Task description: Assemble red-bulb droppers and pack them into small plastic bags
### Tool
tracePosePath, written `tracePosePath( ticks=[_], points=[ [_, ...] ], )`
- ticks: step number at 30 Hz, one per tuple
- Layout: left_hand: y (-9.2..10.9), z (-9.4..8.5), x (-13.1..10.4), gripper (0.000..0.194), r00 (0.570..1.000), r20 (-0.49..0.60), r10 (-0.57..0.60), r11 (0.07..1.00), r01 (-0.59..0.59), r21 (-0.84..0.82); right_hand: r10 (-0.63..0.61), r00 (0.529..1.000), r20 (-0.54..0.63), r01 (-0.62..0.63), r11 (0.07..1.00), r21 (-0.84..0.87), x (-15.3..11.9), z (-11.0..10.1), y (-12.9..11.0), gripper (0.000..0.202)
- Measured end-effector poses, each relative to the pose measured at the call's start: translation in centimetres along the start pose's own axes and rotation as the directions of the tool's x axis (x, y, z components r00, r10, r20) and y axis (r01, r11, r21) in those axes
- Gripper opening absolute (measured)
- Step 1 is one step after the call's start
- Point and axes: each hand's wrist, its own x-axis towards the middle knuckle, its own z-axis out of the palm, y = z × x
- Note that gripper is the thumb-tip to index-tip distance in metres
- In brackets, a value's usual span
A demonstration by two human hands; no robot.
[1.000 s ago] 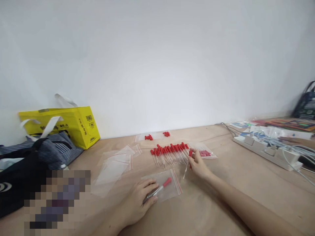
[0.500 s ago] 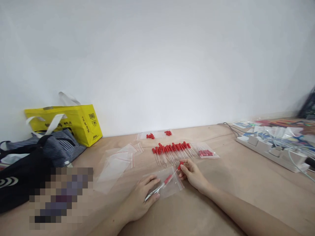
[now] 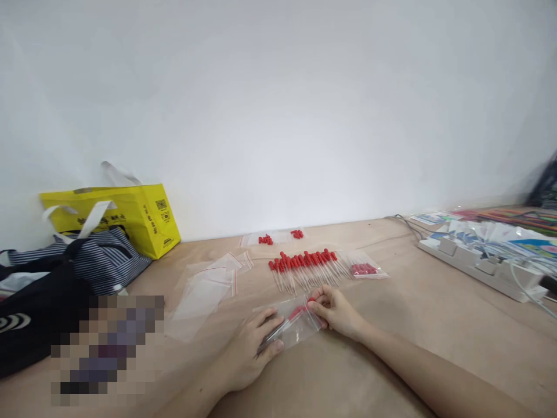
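Observation:
A clear zip-lock bag lies in front of me, with glass droppers inside and their red rubber bulbs toward its right-hand opening. My left hand keeps hold of the bag's left part, thumb and fingers on either side of the droppers' glass tubes. At the opening, my right hand pinches a dropper by its red bulb; its tube is hard to make out within the bag. Just beyond, a row of red-bulbed droppers lies side by side. Beside that row rests a filled bag of droppers.
Flat bags lie to the left. Farther back, another bag of droppers lies near the wall. A power strip with cables stands right, beside packets. A yellow bag, striped bag and black bag occupy the left.
My right hand has moved slightly left and down, bringing the dropper from above the bag's opening into it. My left hand stays in place on the bag.

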Motion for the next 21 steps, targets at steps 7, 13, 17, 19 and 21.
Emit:
tracePosePath(
  ticks=[7,13,17,19,21],
  points=[
    [0.1,0.1,0.0,0.039,1.0,-0.02,0.011,1.0,-0.011,-0.005,-0.234,0.953,0.19,0.278,0.928,-0.247,-0.8,0.0,-0.9,0.015],
    [-0.1,0.0,0.1,0.039,1.0,-0.016,0.004,1.0,-0.005,-0.017,-0.154,0.971,0.183,0.215,0.898,-0.384,0.7,-2.0,-1.2,0.015],
    [-0.1,-0.1,0.0,0.038,1.0,-0.027,0.009,0.999,-0.01,-0.036,-0.13,0.948,-0.289,-0.086,0.772,-0.63,4.4,-3.9,-1.2,0.006],
    [0.0,-0.2,0.0,0.039,1.0,-0.016,-0.001,0.999,0.0,-0.042,-0.109,0.915,-0.388,-0.19,0.732,-0.655,6.3,-4.5,-1.4,0.011],
    [0.1,-0.4,0.0,0.04,1.0,0.004,-0.015,0.999,0.015,-0.042,-0.077,0.904,-0.422,-0.245,0.713,-0.657,7.8,-4.6,-1.6,0.018]
  ],
)
